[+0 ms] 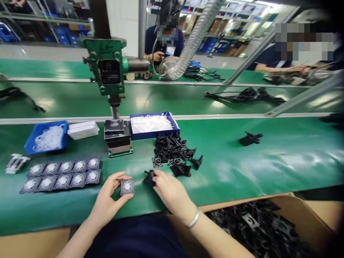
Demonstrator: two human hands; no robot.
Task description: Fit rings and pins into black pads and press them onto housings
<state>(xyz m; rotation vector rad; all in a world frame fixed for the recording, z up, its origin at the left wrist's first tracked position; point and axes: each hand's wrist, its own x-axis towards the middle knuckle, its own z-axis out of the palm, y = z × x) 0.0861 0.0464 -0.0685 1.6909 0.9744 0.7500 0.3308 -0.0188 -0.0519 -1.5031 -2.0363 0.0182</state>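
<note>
Between the thumb and fingers of my left hand [111, 193] is a small square black part with a white swirl, like a little fan [127, 186]. My right hand [172, 191] pinches a black plastic bracket-like part [149, 177] just above the green mat, a short way right of the fan. Behind that hand lies a heap of similar black plastic parts [172, 150]. Left of my left hand, several matching square fans [64, 179] sit in two tight rows, swirl side up.
A green press [106, 68] stands over a black block [117, 136]. Behind are a blue tray of white rings [66, 138], a white box [83, 130] and a blue box of white pieces [135, 135]. A carton of black parts [309, 215] sits below right. Two people work opposite.
</note>
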